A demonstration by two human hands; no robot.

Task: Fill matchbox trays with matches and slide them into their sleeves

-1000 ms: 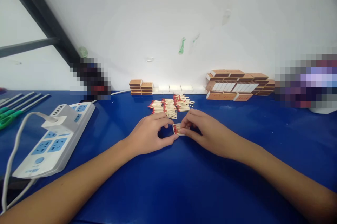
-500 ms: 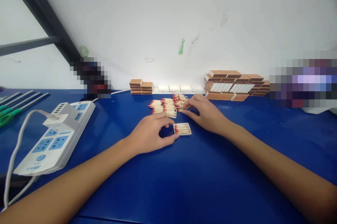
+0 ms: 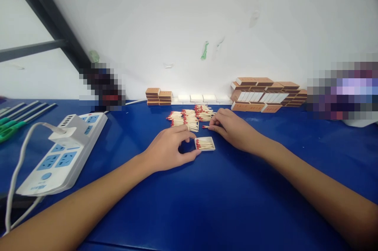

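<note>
**Matchbox tray between our two hands on the blue worktop**

Small white cardboard matchbox tray (image 3: 205, 143), partly filled with red-tipped wooden matches, is lying flat on the blue worktop (image 3: 206, 203) right in front of us. We are steadying it with our left hand (image 3: 168, 150): the thumb and forefinger are curled into a loose ring, and their tips are touching the tray's left end, pinching it lightly rather than lifting it.

Our right hand (image 3: 233, 129) is resting on the worktop just behind and to the right of the tray. Its fingers (image 3: 214, 127) are drawn together and are pinching a few red-tipped matches (image 3: 206, 127), whose heads are sticking out to the left; we cannot tell how many there are.

Just beyond both hands, a loose heap of red-tipped wooden matches (image 3: 190, 118) is lying on the worktop, with the right hand touching its near right edge.

Against the white wall, we are seeing a short stack of brown cardboard matchboxes (image 3: 158, 97), a row of empty white trays (image 3: 202, 98) beside it, and a larger pile of brown and white matchboxes (image 3: 265, 94) to the right. A white power strip with blue sockets (image 3: 63, 152) is lying well off to the left, with a white cable (image 3: 17, 164) looping from it.
</note>
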